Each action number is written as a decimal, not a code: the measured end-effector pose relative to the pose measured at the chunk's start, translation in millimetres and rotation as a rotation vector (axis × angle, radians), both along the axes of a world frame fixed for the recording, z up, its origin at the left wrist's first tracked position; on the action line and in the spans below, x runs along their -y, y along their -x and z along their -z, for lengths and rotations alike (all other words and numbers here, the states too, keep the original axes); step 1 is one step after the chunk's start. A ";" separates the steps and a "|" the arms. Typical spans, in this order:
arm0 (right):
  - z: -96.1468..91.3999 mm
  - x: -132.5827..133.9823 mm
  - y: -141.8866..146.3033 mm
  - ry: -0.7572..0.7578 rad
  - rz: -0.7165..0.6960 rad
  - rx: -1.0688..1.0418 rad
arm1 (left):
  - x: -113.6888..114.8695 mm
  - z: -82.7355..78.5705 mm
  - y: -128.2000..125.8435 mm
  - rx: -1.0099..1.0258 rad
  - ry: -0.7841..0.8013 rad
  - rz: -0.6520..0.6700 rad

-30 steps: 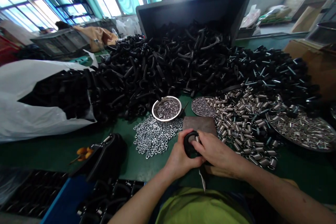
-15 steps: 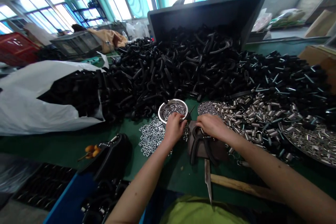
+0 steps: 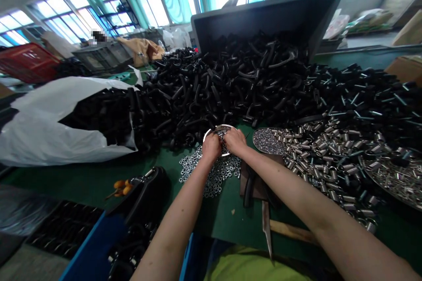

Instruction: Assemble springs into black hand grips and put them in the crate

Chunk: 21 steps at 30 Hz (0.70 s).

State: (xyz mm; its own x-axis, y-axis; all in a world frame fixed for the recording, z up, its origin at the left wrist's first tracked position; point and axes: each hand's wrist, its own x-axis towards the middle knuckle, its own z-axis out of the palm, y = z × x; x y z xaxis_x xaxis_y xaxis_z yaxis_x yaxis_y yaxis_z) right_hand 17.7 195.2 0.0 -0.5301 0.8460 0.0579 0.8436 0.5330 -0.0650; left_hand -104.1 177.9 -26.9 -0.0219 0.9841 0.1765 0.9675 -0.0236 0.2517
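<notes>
My left hand is at the left side of a round metal bowl of small silver metal pieces, its fingers curled closed. Over the bowl's right side is my right hand, fingers bent together and pointing down into the contents. Whatever either hand pinches is hidden. Silver nuts lie spread just in front of the bowl. A black clamp rests on a dark brown block, partly covered by my right forearm.
Black plastic parts heap up before a tilted grey bin. Coil springs and a tray of tiny silver pieces lie right. A hammer with wooden handle and a flat metal blade lie near me. Orange fruit sits left.
My right hand has left the black clamp and moved left to the bowl. My left hand has stayed by the bowl, its fingers now more curled. The view has shifted slightly.
</notes>
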 end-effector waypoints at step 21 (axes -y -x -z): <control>-19.3 15.8 -53.6 0.147 0.052 -0.436 | -2.2 -4.2 1.8 0.103 0.063 0.059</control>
